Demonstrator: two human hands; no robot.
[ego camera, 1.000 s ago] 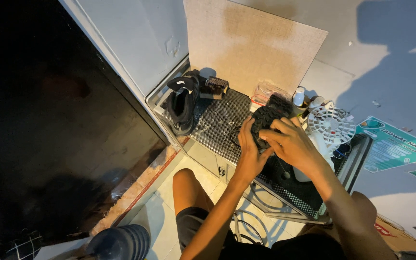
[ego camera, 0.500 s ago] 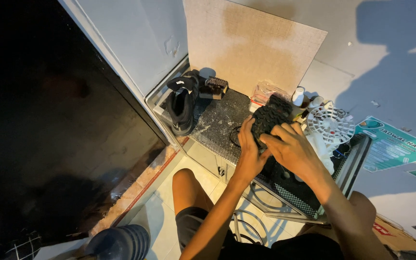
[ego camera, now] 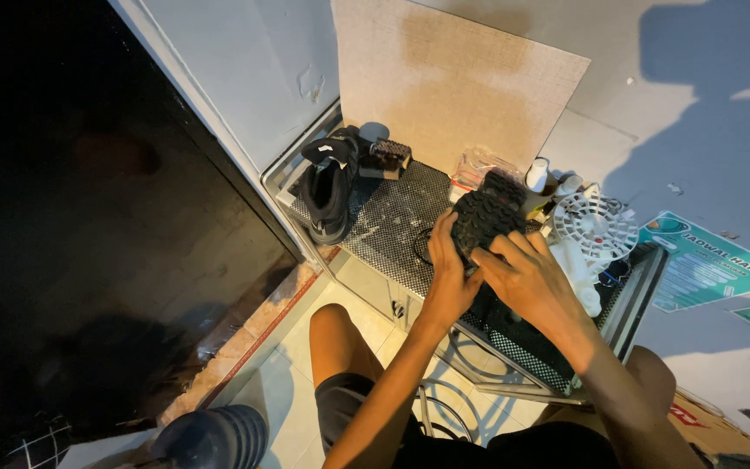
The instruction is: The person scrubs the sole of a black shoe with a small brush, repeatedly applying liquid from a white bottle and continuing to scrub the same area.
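Both my hands are on a black shoe (ego camera: pixel 484 213) turned sole up, its knobbly tread facing me. My left hand (ego camera: pixel 447 276) grips its near left side. My right hand (ego camera: pixel 527 280) lies across its near end with the fingers spread over the sole. The shoe is held just above a black perforated metal table (ego camera: pixel 388 227). A second black shoe (ego camera: pixel 328 184) rests on its side at the table's far left corner.
A brown brush (ego camera: pixel 387 157) sits beside the second shoe. Small bottles (ego camera: pixel 537 175), a white round plastic grate (ego camera: pixel 597 227) and a clear bag (ego camera: pixel 477 163) crowd the table's right. A beige board (ego camera: pixel 453 78) leans on the wall. A dark opening (ego camera: pixel 88 234) fills the left.
My right hand has slid a little across the sole, its fingers spreading wider. The shoe has stayed in place.
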